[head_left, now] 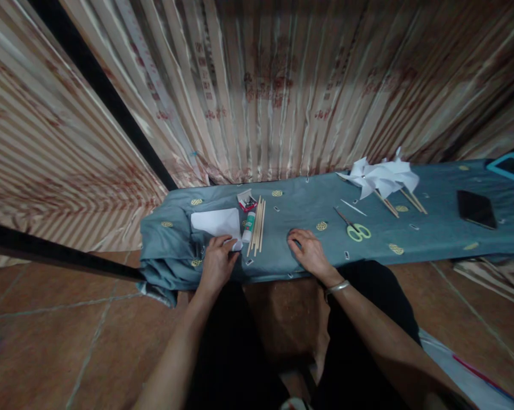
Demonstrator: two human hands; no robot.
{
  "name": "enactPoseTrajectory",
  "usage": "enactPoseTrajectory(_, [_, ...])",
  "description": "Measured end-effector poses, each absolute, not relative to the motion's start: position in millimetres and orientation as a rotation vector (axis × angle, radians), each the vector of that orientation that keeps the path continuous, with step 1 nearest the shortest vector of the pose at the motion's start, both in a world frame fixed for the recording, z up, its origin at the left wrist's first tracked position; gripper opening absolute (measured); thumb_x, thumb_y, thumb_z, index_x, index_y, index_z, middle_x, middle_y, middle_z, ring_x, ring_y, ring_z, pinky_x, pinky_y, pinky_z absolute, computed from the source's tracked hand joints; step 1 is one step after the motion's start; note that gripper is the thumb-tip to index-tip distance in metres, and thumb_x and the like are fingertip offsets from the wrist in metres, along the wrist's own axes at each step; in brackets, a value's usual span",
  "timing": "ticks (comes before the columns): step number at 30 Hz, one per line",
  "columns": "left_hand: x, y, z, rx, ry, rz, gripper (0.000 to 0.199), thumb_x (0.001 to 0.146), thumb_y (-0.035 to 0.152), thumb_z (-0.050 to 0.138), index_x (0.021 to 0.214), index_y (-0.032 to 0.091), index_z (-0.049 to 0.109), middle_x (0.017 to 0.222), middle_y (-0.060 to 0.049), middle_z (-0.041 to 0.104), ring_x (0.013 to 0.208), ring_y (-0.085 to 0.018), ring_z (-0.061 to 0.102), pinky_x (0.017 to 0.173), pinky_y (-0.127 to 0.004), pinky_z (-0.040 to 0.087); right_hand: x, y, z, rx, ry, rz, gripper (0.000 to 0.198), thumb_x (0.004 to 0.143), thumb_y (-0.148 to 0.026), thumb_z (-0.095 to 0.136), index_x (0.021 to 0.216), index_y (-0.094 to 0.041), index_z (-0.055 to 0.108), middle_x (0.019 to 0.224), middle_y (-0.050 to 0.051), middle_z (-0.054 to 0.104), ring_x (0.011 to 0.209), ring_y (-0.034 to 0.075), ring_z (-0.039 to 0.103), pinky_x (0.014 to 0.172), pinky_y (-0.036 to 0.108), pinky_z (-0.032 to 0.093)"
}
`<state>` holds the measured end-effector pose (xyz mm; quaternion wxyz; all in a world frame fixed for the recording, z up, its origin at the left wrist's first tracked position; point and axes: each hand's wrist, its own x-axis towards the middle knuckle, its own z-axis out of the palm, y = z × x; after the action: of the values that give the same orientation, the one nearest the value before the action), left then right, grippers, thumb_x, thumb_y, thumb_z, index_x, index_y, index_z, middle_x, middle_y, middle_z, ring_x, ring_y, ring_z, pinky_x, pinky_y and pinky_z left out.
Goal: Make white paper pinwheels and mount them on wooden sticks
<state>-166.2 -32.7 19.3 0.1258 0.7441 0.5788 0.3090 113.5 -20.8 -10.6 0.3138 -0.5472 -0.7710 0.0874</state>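
Note:
My left hand (218, 259) is at the near right corner of a white sheet of paper (214, 221), with thumb and fingers closed on the edge, which curls up a little. Just right of it lie a glue stick (249, 226) with a green label and several thin wooden sticks (259, 225). Behind them sits a small red-and-white box (247, 200), open, with small dark pieces inside. My right hand (310, 250) rests on the cloth right of the sticks, fingers loosely bent and thumb apart, with nothing visible in it.
Scissors (358, 232) with yellow-green handles and a thin white paper strip (353, 207) lie to the right. Beyond are white paper pinwheels (385, 177) on sticks, a dark phone (476, 209) and a blue-framed object (513, 167). A striped curtain (265, 85) hangs behind the cloth-covered bench (291, 196).

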Motion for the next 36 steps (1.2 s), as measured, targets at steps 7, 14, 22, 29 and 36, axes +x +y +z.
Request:
enactPoseTrajectory(7, [-186,-10,18,2.422,1.603,0.517,0.023,0.081,0.017,0.060,0.100,0.020,0.072,0.115,-0.011,0.069,0.110,-0.028,0.061,0.102,-0.045,0.046,116,-16,-9,-1.420,-2.071,0.242,0.021,0.093,-0.022,0.046,0.089,-0.020,0.066,0.104,0.010,0.071,0.102,0.025,0.063,0.096,0.041,0.045])
enactPoseTrajectory(14, [-185,-15,22,2.119,1.673,0.728,0.023,0.086,0.025,0.051,0.087,0.021,0.074,0.100,-0.010,0.075,0.094,-0.024,0.066,0.090,-0.034,0.050,119,-14,-7,-1.393,-2.102,0.261,0.020,0.093,-0.021,0.047,0.090,-0.020,0.067,0.103,0.010,0.071,0.100,0.025,0.063,0.095,0.040,0.045])
enactPoseTrajectory(22, [-189,-7,27,1.703,1.837,0.947,0.019,0.075,0.031,0.062,0.073,0.018,0.076,0.079,-0.007,0.077,0.072,-0.022,0.068,0.070,-0.030,0.050,120,-15,-7,-1.398,-2.110,0.273,0.021,0.093,-0.023,0.047,0.090,-0.021,0.067,0.104,0.009,0.071,0.098,0.024,0.062,0.094,0.039,0.045])
enactPoseTrajectory(29, [-191,-8,25,1.499,1.841,1.055,0.022,0.064,0.039,0.070,0.067,0.017,0.075,0.066,-0.004,0.073,0.063,-0.018,0.062,0.062,-0.027,0.045,121,-14,-9,-1.370,-2.110,0.260,0.019,0.093,-0.022,0.048,0.090,-0.020,0.067,0.103,0.009,0.071,0.098,0.025,0.062,0.094,0.040,0.046])
enactPoseTrajectory(36, [-191,-12,30,1.422,1.800,1.089,0.027,0.065,0.042,0.067,0.056,0.017,0.070,0.050,0.003,0.055,0.054,-0.012,0.046,0.054,-0.024,0.036,120,-14,-11,-1.343,-2.091,0.233,0.019,0.093,-0.020,0.048,0.089,-0.020,0.066,0.101,0.009,0.071,0.096,0.025,0.063,0.092,0.041,0.047])
